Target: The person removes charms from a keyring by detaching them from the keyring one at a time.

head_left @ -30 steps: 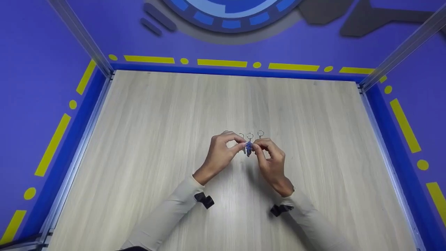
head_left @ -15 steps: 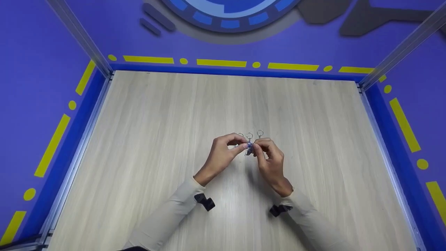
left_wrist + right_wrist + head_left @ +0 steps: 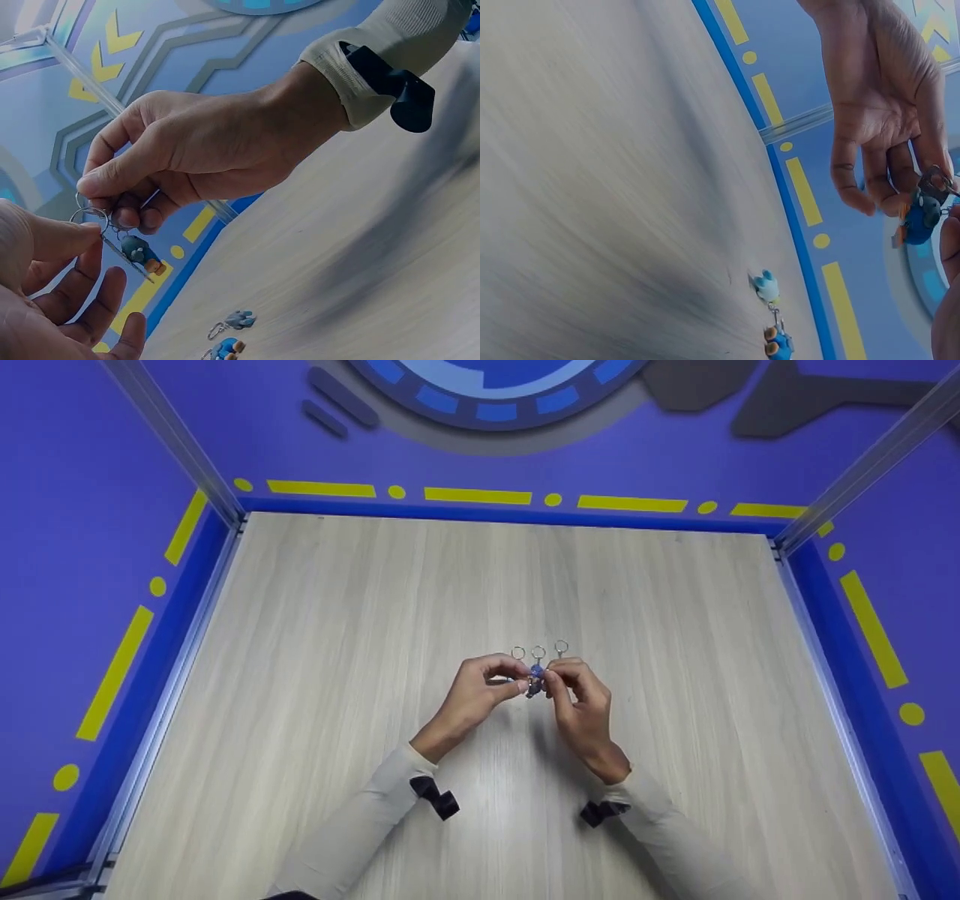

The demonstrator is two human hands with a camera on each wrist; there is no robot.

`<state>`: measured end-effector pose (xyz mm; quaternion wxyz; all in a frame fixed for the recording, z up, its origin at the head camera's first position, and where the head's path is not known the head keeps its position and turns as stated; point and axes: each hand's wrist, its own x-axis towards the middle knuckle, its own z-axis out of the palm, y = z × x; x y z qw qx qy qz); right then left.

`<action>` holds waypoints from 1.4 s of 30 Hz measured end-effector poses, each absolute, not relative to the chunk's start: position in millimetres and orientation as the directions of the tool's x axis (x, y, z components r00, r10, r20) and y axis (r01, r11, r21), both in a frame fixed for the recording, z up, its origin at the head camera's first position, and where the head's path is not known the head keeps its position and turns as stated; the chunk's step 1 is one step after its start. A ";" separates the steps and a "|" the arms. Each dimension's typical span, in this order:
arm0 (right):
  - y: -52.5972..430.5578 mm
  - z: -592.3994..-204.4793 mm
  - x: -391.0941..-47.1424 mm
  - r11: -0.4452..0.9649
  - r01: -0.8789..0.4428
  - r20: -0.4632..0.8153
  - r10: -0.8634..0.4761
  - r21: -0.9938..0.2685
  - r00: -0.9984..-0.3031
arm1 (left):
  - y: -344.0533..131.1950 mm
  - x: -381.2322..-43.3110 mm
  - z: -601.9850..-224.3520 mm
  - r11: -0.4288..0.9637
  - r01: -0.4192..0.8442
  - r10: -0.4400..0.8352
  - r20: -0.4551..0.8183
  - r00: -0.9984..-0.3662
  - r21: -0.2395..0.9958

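My left hand (image 3: 474, 690) and right hand (image 3: 585, 705) meet above the table, fingertips close together. Between them hangs a keychain with a small blue figure (image 3: 139, 251) that has orange feet. In the left wrist view, the right thumb and index finger pinch the keychain's metal ring. The left thumb and index finger pinch a thin metal piece that looks like a key (image 3: 933, 182), right at the ring; whether it is threaded on I cannot tell. Its long end slants down beside the figure.
On the table (image 3: 375, 607) just beyond the hands lie more keychains, a grey-blue figure (image 3: 240, 320) and a blue one (image 3: 226, 348). Their rings (image 3: 561, 641) point toward the back. Blue panels with yellow dashes wall in the back and both sides.
The left hand has shifted slightly down, its thumb dropping away from the index finger. The keychain figure has turned a little between the hands. The right hand has stayed nearly still.
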<state>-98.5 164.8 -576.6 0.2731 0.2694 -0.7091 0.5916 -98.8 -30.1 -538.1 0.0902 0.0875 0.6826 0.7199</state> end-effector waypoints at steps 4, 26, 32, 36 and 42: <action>165.9 -576.5 -97.7 0.149 -0.699 0.699 -0.064 -0.699 -0.713 | -32.3 -100.0 -536.0 -0.074 -0.019 0.226 -0.002 -0.974 0.997; 167.1 -578.3 -97.8 0.216 -0.714 0.720 -0.067 -0.666 -0.691 | -30.1 -101.5 -526.9 0.123 0.071 0.135 0.054 -0.989 0.990; 167.4 -577.7 -99.7 0.232 -0.712 0.721 -0.060 -0.663 -0.691 | -29.7 -101.0 -525.4 0.272 0.224 0.147 0.189 -0.971 0.936; 167.5 -578.1 -100.6 0.250 -0.709 0.722 -0.053 -0.659 -0.690 | -28.9 -100.1 -524.9 0.321 0.292 0.154 0.255 -0.955 0.901; 167.7 -578.0 -101.0 0.268 -0.682 0.697 -0.052 -0.680 -0.715 | -27.3 -100.3 -526.9 0.336 0.376 0.175 0.335 -0.926 0.864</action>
